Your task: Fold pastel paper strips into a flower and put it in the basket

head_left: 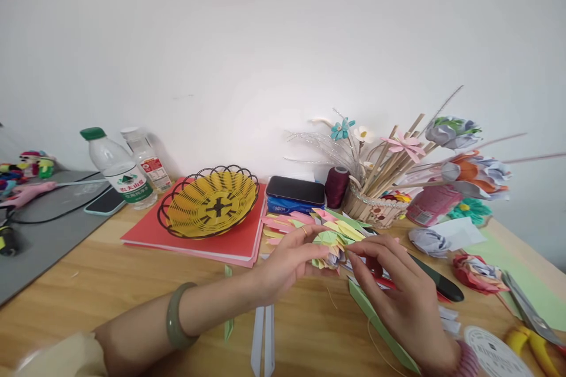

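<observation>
A small folded-paper flower in yellow, green and pale purple is held up over the table. My left hand grips it from the left, with thumb in front and fingers behind. At its right side, my right hand has thumb and forefinger pinched against the petals; whether a thread is between them is too small to make out. A thin thread curls on the table below. Pink, yellow and green folded paper pieces lie just behind my hands. Beneath them are white paper strips and a green strip.
A yellow woven basket rests on red paper. Behind my hands stand a phone on a blue box and a maroon thread spool. To the right are scissors, a ribbon spool and crumpled paper flowers. Bottles stand left.
</observation>
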The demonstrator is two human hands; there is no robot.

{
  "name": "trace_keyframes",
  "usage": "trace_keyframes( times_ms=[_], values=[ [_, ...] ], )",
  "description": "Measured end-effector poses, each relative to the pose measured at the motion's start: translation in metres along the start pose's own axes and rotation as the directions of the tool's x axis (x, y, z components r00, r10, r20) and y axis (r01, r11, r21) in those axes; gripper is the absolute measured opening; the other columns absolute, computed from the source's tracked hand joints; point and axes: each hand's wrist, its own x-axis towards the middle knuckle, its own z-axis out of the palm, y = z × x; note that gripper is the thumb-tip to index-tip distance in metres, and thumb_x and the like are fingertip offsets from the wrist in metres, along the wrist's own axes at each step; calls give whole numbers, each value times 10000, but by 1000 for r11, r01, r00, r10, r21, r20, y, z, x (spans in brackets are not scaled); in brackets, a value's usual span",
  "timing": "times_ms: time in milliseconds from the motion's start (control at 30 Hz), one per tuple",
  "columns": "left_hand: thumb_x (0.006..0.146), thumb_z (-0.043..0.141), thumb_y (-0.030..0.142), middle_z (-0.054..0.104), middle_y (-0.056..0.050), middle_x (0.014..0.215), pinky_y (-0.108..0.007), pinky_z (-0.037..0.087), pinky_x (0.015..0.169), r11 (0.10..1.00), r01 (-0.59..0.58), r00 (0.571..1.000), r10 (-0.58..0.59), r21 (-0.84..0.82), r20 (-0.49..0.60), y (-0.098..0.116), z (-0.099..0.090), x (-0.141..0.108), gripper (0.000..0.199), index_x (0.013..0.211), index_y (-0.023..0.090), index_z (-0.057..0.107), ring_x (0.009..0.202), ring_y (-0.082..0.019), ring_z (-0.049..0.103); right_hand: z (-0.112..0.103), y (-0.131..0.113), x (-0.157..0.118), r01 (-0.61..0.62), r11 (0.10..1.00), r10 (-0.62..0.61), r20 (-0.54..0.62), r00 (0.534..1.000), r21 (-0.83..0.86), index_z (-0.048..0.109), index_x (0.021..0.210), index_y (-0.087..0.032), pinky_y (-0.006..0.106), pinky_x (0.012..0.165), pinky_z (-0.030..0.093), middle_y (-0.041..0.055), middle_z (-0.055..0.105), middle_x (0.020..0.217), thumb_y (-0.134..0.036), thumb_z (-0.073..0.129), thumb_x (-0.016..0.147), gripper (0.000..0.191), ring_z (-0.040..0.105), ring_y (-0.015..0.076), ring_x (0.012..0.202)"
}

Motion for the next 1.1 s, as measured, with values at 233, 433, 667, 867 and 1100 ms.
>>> trace_keyframes(
  times_ms=[233, 433, 667, 867, 1100],
  values=[
    [648, 657, 195, 560, -45, 963, -313, 443, 757, 1000, 16, 1000, -16, -5, -17, 1, 2, -1, 303, 937, 182, 569, 839, -150, 558, 1, 0, 1, -4, 1000, 4, 6, 1000, -1, 539, 861, -202, 264, 537, 446, 44, 570, 772, -164, 535, 790, 81, 543, 148, 661],
    [642, 657, 194, 569, -53, 981, -324, 441, 748, 1000, 17, 1000, -17, -3, -23, 1, 2, -1, 312, 941, 179, 570, 830, -157, 564, 0, -2, 4, -159, 983, 154, 54, 987, 95, 547, 758, -203, 255, 526, 429, 26, 569, 716, -221, 488, 828, 94, 535, 141, 622],
    [647, 647, 188, 586, -46, 920, -301, 443, 722, 1000, 17, 1000, -17, 6, -20, 0, -1, 1, 294, 933, 170, 579, 787, -140, 563, -2, -1, 8, -415, 881, 372, 212, 904, 227, 552, 691, -189, 215, 478, 411, 5, 545, 674, -338, 471, 839, 225, 501, 120, 584],
    [629, 660, 195, 597, -54, 915, -290, 434, 693, 999, 35, 999, -34, 18, -30, -1, -1, 0, 343, 961, 162, 577, 778, -147, 566, -2, 0, 11, -489, 829, 412, 295, 862, 272, 553, 679, -184, 213, 469, 403, -4, 537, 640, -369, 478, 822, 246, 505, 118, 561],
    [655, 648, 211, 604, -58, 850, -290, 439, 685, 998, 61, 997, -61, 4, -51, -1, -2, 0, 379, 1015, 144, 551, 753, -148, 575, 1, 4, 10, -495, 815, 419, 286, 862, 301, 557, 709, -188, 213, 500, 419, -4, 539, 666, -365, 495, 814, 215, 509, 118, 588]
  ],
)
